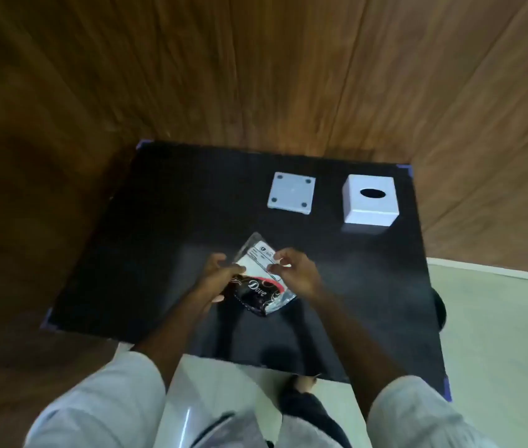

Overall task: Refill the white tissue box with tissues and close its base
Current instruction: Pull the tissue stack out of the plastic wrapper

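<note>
A plastic tissue pack (261, 287) with a black "Dove" print and a white label is held just above the black table (159, 240). My left hand (216, 279) grips its left side. My right hand (293, 271) pinches its upper right edge near the label. The white tissue box (371, 205) stands at the back right, its oval slot facing up. Its separate white base (291, 194) lies flat to the left of the box, with round pads at its corners facing up.
Wood-panelled walls (256, 76) rise behind and to the left of the table. Pale floor tiles (498, 334) show to the right and in front. My white sleeves and a foot appear at the bottom of the view.
</note>
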